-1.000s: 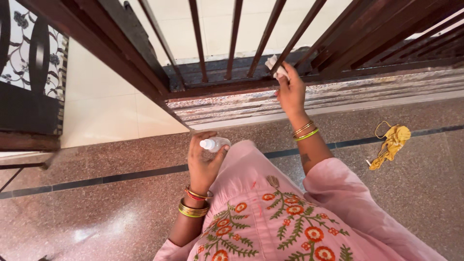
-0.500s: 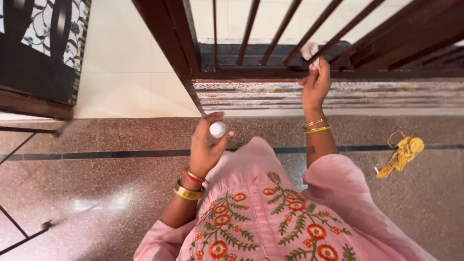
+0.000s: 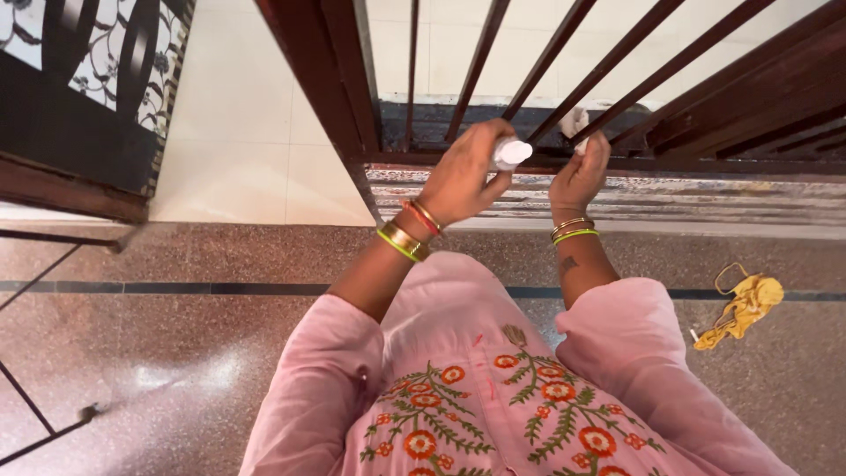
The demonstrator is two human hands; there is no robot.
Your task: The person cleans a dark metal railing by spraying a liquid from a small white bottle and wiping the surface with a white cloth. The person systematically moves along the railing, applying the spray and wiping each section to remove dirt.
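Lighting: bright, even daylight, strongest beyond the grille point(image 3: 564, 53), where the pale tiles point(image 3: 247, 132) wash out almost to white.
Glare: one soft sheen patch on the polished floor point(image 3: 176, 375), lower left.
Shadows: weak and diffuse; darkest under the bottom rail point(image 3: 493, 132) and among the bars at upper right, where detail sinks into brown.
Focus: sharp on the embroidery point(image 3: 493, 405) and floor speckle.
Blur: slight motion smear on the bottle point(image 3: 510, 152) and cloth point(image 3: 575, 122).
Distortion: wide-angle; bars fan outward, floor stripe point(image 3: 176, 288) bends slightly, corners stretch.
Colour: warm, saturated.
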